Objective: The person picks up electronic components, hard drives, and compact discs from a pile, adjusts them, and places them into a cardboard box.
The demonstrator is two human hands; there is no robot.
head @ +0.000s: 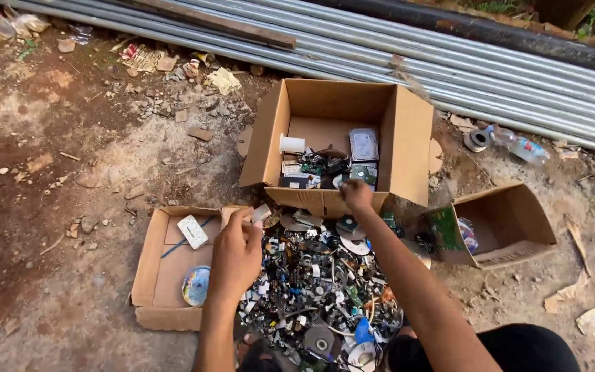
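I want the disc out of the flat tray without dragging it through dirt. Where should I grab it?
Probably by its outer rim, from above on the left side. The disc lies flat near the cardboard tray front wall, its right edge beside the left hand, leaving only the edge to pinch.

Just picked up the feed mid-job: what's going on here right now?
A person crouches on bare dirt over a pile of electronic scrap. The left hand holds a small pale piece above the pile's edge, beside a shallow box that holds a white part and a disc. The right hand reaches to the front flap of a big box with drives and circuit boards inside. A third box lies on its side to the right.
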